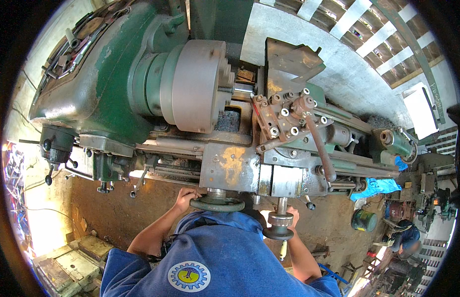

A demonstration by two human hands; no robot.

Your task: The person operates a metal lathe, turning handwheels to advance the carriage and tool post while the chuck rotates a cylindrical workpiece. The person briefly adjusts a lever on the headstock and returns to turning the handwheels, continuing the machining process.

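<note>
A green metal lathe stretches across in front of me. My left hand (187, 198) is closed on the left side of the round carriage handwheel (218, 204). My right hand (293, 216) is curled against the right side of the smaller cross-slide handwheel (278, 232), its fingers partly hidden behind it. That wheel's pale crank handle (283, 250) points down toward me, apart from the hand. Above, the big grey chuck (198, 86) grips a short shiny metal bar (244, 88). The bar's right end is close to the tool post (289, 114), which carries several bolts and a long lever (320, 148).
Loose hand tools (74, 49) lie on top of the headstock (91, 94). Metal chips (227, 120) fill the bed gap. To the right are the tailstock (391, 143), a blue cloth (376, 188) and a green bucket (364, 220). Another person (405, 236) is farther off, lower right.
</note>
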